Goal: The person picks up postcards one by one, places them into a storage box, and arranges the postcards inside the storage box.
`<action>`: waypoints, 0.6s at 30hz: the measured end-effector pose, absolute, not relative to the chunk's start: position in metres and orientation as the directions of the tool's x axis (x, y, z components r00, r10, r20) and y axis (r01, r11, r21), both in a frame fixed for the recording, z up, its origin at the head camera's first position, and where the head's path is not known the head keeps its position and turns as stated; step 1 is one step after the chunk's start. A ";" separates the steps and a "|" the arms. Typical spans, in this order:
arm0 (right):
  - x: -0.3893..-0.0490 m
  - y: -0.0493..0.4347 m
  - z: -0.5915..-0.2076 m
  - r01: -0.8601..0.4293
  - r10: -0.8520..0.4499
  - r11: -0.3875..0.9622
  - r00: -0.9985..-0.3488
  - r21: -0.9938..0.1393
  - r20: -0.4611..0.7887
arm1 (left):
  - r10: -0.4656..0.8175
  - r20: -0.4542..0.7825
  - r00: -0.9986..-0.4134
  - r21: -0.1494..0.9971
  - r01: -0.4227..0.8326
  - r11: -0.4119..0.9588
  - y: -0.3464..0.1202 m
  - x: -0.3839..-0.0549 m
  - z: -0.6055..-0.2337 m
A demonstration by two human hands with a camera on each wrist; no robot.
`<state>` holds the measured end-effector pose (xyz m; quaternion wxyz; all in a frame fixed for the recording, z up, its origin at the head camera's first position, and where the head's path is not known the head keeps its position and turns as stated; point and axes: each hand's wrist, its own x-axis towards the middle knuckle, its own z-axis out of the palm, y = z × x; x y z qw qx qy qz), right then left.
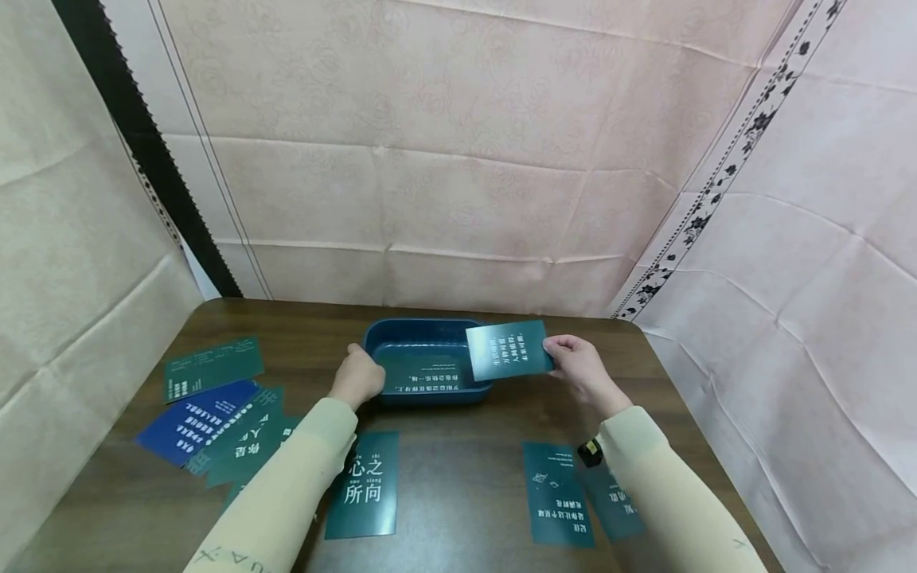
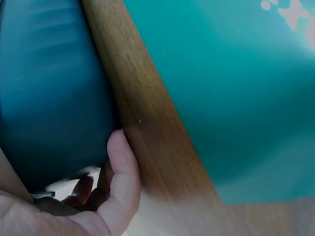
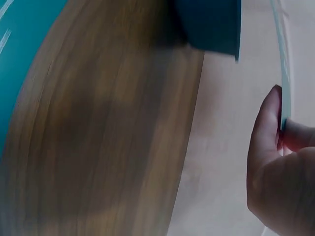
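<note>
My left hand (image 1: pixel 358 377) grips the left end of a dark blue tray (image 1: pixel 433 397); in the left wrist view the thumb and fingers bend round the end of its wall. Inside the tray lies a green card (image 1: pixel 430 376) with white lettering. Between thumb and fingers, my right hand (image 1: pixel 582 368) pinches the right edge of another green card (image 1: pixel 507 350), raised over the tray's right end. The right wrist view shows this held card (image 3: pixel 286 93) edge-on, above the level of the table.
Green cards and a blue card (image 1: pixel 200 420) overlap at the table's left, partly under the left sleeve. One green card (image 1: pixel 364 485) lies in front of the tray. Two more, a green card (image 1: pixel 559 493) and a partly covered card (image 1: pixel 611 501), lie beside the right forearm. Cloth hangs behind the wooden table (image 1: pixel 458 469).
</note>
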<state>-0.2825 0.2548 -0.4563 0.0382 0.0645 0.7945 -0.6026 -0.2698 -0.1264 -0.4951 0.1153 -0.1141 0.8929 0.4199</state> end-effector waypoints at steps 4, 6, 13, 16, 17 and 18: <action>-0.284 0.228 -0.458 0.139 0.037 0.229 -0.990 -0.964 -0.134 | -0.108 -0.297 -0.949 0.719 -0.297 0.628 -0.127 -0.270 -0.497; -0.285 0.215 -0.459 0.144 0.020 0.213 -0.989 -0.966 -0.143 | -0.106 -0.295 -0.949 0.719 -0.294 0.629 -0.127 -0.270 -0.498; -0.291 0.178 -0.462 0.153 0.025 0.262 -0.988 -0.953 -0.152 | -0.109 -0.295 -0.949 0.724 -0.296 0.623 -0.127 -0.269 -0.496; -0.295 0.166 -0.461 0.124 0.050 0.326 -0.992 -0.937 -0.114 | -0.107 -0.291 -0.951 0.727 -0.292 0.621 -0.127 -0.269 -0.496; -0.296 0.162 -0.461 0.107 0.057 0.365 -0.994 -0.925 -0.093 | -0.107 -0.291 -0.951 0.726 -0.292 0.622 -0.127 -0.269 -0.495; -0.297 0.158 -0.460 0.090 0.058 0.400 -0.996 -0.912 -0.072 | -0.107 -0.292 -0.950 0.726 -0.293 0.623 -0.127 -0.269 -0.495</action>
